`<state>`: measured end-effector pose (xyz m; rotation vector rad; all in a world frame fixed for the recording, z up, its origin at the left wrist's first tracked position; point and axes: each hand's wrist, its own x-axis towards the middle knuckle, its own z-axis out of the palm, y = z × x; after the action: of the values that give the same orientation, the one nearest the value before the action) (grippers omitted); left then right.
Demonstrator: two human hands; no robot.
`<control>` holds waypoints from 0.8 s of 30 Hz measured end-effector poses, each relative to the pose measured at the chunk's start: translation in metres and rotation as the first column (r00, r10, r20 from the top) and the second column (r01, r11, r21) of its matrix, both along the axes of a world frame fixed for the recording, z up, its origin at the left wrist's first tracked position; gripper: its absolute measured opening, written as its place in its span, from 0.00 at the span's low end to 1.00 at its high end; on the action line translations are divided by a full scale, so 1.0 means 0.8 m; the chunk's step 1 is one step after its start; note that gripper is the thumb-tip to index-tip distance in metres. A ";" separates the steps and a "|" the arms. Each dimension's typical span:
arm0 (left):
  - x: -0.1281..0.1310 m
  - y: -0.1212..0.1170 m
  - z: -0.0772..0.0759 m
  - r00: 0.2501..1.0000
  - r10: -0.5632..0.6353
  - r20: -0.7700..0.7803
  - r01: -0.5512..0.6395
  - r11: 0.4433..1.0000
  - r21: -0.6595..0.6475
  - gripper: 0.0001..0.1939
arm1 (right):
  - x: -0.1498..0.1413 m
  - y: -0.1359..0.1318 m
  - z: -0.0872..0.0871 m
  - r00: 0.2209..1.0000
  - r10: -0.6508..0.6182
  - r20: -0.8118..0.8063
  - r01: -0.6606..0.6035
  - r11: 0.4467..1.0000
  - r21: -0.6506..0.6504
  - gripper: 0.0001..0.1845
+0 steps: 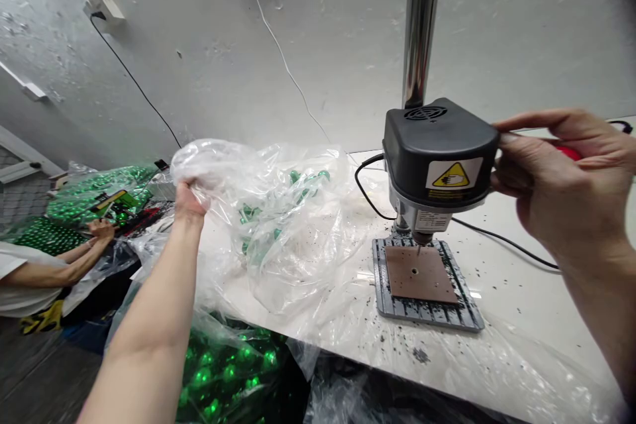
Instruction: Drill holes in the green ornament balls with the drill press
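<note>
Above the white workbench [527, 298], a clear plastic bag [278, 232] holding green parts [303, 185] is gathered tightly in the left hand [189, 200]. The black motor housing [440, 152] of a bench drill press [421, 26] is clasped from the side by the right hand [561, 179], its fingers spread, above a brown plate [420, 275] on the slotted base [427, 311].

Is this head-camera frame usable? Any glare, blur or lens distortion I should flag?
Head view: wide-angle distortion tilts the bench drill's steel column and bends the wall; glare streaks the clear plastic bag and the column; the black motor housing looks sharp, the right hand slightly soft; no heavy motion blur shows.
</note>
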<state>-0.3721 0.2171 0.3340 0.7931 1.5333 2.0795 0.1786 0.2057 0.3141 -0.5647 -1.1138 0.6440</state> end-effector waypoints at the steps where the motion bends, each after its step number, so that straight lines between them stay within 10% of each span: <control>1: 0.007 0.001 0.024 0.994 -0.108 0.024 0.106 0.991 0.087 0.08 | 0.000 0.000 0.000 1.000 0.009 0.001 -0.009 1.000 -0.004 0.06; 6: 0.046 -0.002 0.129 0.872 -0.411 -0.265 0.482 0.815 0.323 0.15 | 0.001 -0.001 -0.002 1.000 0.018 0.002 -0.018 0.999 -0.034 0.06; 11: 0.068 0.012 0.201 0.827 -0.356 -0.435 0.501 0.818 0.282 0.22 | 0.001 0.000 -0.001 0.999 0.036 -0.005 -0.037 0.998 -0.041 0.06; 17: 0.056 0.017 0.215 0.917 -0.186 -0.353 0.308 0.893 0.328 0.24 | 0.000 0.000 0.000 0.999 0.039 0.003 -0.039 0.998 -0.054 0.05; 24: 0.035 -0.033 0.216 0.837 0.046 -0.546 0.178 0.920 0.350 0.21 | 0.002 -0.002 0.000 0.998 0.061 0.020 -0.060 0.995 -0.082 0.05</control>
<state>-0.3441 0.1910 0.5065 1.6904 1.3138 2.2526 0.1799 0.2044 0.3140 -0.6108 -1.1333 0.7395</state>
